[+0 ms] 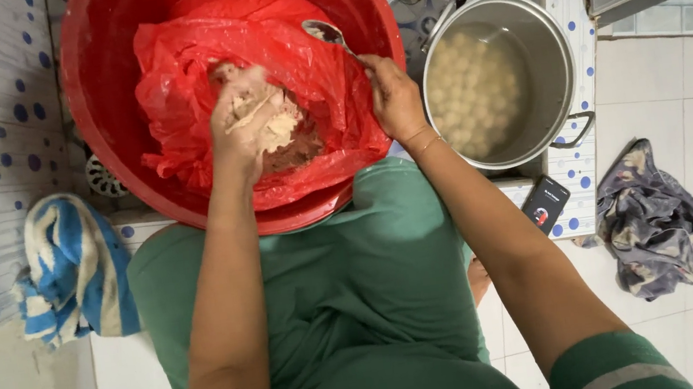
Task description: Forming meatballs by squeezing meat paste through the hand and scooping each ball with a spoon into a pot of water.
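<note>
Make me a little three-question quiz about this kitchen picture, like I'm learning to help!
1. True or false: the right hand holds a spoon.
2. The left hand is covered in pale paste. What lines the red basin under it?
A. a red plastic bag
B. a newspaper
C. a white cloth
3. Fill the gap: the pale balls float in cloudy water inside the metal ____.

Key: 1 true. 2 A, the red plastic bag. 3 pot.
</note>
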